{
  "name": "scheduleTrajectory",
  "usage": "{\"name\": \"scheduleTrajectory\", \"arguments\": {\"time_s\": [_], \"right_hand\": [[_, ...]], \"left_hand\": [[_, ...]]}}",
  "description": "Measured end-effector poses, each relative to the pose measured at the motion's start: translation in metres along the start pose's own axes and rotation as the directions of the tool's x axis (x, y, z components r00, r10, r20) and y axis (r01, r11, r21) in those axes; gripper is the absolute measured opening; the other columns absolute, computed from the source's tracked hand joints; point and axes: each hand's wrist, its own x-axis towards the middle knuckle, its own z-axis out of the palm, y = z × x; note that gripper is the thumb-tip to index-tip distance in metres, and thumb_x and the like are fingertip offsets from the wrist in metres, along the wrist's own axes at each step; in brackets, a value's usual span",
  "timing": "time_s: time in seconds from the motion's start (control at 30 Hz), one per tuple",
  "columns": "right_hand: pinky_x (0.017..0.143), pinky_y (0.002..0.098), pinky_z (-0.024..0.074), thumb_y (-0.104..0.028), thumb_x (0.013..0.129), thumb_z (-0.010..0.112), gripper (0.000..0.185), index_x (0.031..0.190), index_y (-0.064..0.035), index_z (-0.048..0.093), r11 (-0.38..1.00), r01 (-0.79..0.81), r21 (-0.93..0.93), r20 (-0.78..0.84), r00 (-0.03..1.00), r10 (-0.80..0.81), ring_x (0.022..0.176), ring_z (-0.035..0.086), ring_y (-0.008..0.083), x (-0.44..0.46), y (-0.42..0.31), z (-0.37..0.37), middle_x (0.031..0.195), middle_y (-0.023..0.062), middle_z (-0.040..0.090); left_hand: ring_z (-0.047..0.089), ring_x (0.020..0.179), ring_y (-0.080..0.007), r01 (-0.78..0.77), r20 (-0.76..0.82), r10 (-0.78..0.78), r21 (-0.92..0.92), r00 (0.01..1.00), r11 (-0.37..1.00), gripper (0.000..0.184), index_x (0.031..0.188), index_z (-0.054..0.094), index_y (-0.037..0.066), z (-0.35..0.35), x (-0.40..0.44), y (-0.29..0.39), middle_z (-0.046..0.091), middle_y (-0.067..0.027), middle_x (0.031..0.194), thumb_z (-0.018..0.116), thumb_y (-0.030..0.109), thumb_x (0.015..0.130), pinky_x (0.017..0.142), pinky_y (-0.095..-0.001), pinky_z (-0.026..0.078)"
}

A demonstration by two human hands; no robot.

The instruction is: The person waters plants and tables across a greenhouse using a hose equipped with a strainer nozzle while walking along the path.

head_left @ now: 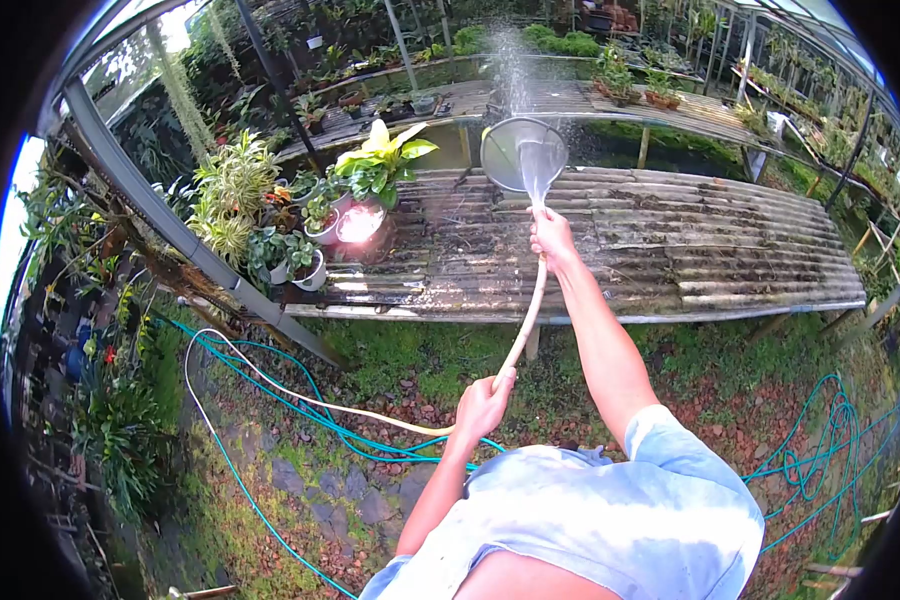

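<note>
A pale cream hose (518,343) runs up between both hands in the head view. My right hand (552,237) is closed around its upper end, over the corrugated bench. Lower down, my left hand (483,404) grips the same hose. Just beyond my right hand is a round grey disc (500,156) with a dark rim. A whitish stream (537,170) fans from the hose end across this disc. I cannot tell how the disc is attached. Fine water spray (510,70) flies up and away past it.
Potted plants (310,268) stand on the left end of the corrugated bench (730,245). A grey sloping post (170,205) rises at left. Teal hose loops (820,450) lie on the ground at right, more teal hose (340,430) at left. More benches with plants stand behind.
</note>
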Motion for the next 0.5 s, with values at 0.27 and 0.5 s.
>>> {"name": "scheduleTrajectory", "arguments": {"time_s": [0.27,0.5], "right_hand": [[0.037,0.0227,0.0315,-0.022,0.102,0.049,0.022,0.11,-0.0047,0.058,0.998,-0.064,-0.016,0.054,0.996,0.064,0.047,0.041,0.007,0.053,-0.015,-0.05,0.066,0.0,0.046],[0.037,0.0228,0.0322,-0.022,0.102,0.049,0.021,0.11,-0.0041,0.058,0.998,-0.057,0.001,0.008,0.998,0.057,0.048,0.041,0.0068,0.073,-0.023,-0.083,0.067,-0.0002,0.046]], "left_hand": [[0.053,0.056,-0.0239,0.05,0.011,-0.05,-0.003,0.999,0.999,0.065,0.067,0.054,0.0,0.051,0.038,0.047,0.052,-0.0109,0.057,0.047,0.059,0.096,0.057,-0.0432,0.041],[0.044,0.051,-0.0134,0.029,-0.003,-0.029,-0.068,1.0,0.997,0.065,0.063,0.048,0.002,0.083,0.058,0.065,0.044,-0.0035,0.053,0.048,0.057,0.097,0.049,-0.0386,0.036]]}}
